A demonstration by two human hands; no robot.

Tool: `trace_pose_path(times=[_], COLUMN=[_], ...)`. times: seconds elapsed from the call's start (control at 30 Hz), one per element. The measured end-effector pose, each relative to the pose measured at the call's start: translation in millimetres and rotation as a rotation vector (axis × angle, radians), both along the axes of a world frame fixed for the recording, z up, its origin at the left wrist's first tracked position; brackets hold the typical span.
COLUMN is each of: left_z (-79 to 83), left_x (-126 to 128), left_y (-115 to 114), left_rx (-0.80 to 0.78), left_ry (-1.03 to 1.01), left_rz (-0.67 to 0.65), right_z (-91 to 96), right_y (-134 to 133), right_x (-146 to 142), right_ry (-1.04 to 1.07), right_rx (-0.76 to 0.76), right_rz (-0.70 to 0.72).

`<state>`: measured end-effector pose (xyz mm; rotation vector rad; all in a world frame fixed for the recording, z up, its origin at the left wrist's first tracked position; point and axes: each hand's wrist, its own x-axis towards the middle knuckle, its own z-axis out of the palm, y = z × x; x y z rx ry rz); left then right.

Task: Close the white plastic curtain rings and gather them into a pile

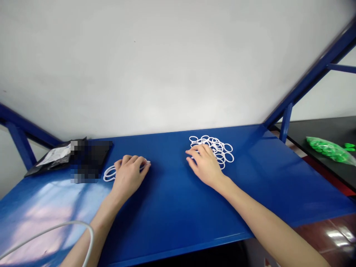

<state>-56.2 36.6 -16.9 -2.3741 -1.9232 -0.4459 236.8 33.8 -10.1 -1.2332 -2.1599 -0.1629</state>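
Toward the left of the blue table, my left hand (129,172) is curled down over several white rings (109,174). Some rings stick out on its left, and a bit of white shows by the thumb and fingertips. My right hand (207,167) reaches over a loose pile of thin white rings (228,155) at the back right. Its fingers are bent a little and apart, with the thumb set off from the index finger. Rings lie beyond and to the right of this hand, and its palm hides part of the pile.
Black plastic packages (52,159) lie at the table's back left. A white cable (80,223) crosses my left forearm. The blue table (172,207) meets a pale wall behind, between blue frame bars (286,120). To the right, a bag of green pieces (329,150) rests on a dark surface.
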Motion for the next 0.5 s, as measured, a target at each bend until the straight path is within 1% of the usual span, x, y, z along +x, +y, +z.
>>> trace_pose_path(times=[0.13,0.23,0.33,0.43,0.5], left_z=[6.3,9.7,9.5,6.4,3.9], left_x=[23,37,44,45,45], left_y=[-13,-23,-29,-30,-30], left_rx=[-0.198,-0.360,-0.444,-0.454,-0.459], left_ry=[-0.335,-0.518,-0.636,-0.754,-0.848], left_rz=[-0.282,-0.397,-0.415,-0.364,-0.330], right_z=[-2.1,-5.4,-6.3,-4.1,-2.8], right_y=[-20,-28,-30,-30,-30], right_x=[-20,-27,-26,-25,-25], right_ry=[0.019,0.092,0.243,0.384,0.464], right_rx=[-0.104,-0.206,-0.388,-0.574,-0.650], right_rz=[0.236,0.333,0.369,0.352,0.350])
